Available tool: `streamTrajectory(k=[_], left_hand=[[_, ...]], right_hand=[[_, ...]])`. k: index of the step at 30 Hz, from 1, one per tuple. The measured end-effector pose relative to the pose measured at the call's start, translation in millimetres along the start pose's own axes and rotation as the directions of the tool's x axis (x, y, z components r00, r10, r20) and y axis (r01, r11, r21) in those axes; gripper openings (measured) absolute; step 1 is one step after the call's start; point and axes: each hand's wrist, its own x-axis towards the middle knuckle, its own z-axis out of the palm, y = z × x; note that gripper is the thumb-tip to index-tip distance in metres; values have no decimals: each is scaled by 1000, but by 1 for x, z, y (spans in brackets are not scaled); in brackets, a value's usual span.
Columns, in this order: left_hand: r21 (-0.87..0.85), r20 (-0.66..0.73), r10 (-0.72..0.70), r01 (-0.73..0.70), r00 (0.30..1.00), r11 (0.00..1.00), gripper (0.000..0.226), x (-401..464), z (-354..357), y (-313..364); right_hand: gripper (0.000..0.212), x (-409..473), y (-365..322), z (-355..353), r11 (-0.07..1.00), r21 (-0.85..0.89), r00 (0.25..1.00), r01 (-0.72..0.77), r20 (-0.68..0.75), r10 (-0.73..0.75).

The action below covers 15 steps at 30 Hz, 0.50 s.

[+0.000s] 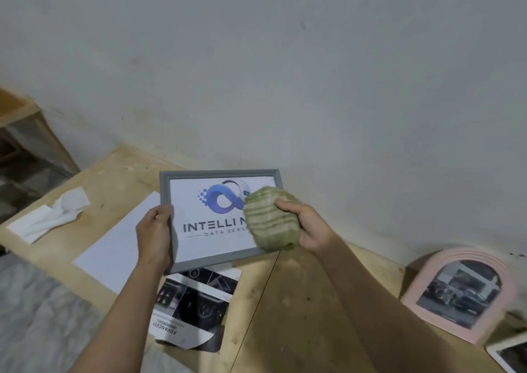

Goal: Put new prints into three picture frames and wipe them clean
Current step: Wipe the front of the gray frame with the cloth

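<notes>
A grey picture frame (168, 190) with a white logo print is held up above the wooden table (285, 301). My left hand (155, 231) grips the frame's left edge, thumb on the front. My right hand (306, 226) holds a bunched green striped cloth (271, 218) against the right side of the glass, covering part of the lettering. A pink arched frame (496, 295) with a dark street photo leans at the right. The white corner of a third frame (510, 355) shows at the bottom right edge.
A printed brochure (191, 307) lies under the held frame. A blank white sheet (119, 247) lies to its left, with crumpled white paper (54, 216) further left. A grey wall runs behind the table. A wooden shelf (17, 110) stands at far left.
</notes>
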Motion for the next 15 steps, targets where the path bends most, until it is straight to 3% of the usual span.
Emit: streamTrajectory(k=[3, 6, 9, 12, 14, 15], left_hand=[[5, -102, 10, -9, 995, 1000, 14, 19, -8, -5], [-6, -174, -1, 0, 985, 1000, 16, 37, -12, -12], [-7, -212, -2, 1, 977, 1000, 18, 55, -15, -22], [17, -247, -6, 10, 969, 1000, 20, 70, -19, -34], [21, -263, -12, 18, 965, 1000, 21, 77, -24, -42], [24, -272, -21, 29, 962, 999, 22, 81, -27, -47]], right_hand=[[37, 27, -21, -21, 993, -101, 985, 55, -157, -71], [36, 69, -36, -36, 914, -403, 934, 42, -309, -179], [28, 121, -27, -52, 700, -712, 895, 46, -282, -345], [14, 168, 9, -65, 490, -866, 869, 99, -164, -466], [17, 192, 42, -72, 362, -926, 896, 105, -70, -439], [17, 204, 61, -73, 359, -930, 922, 77, -70, -380]])
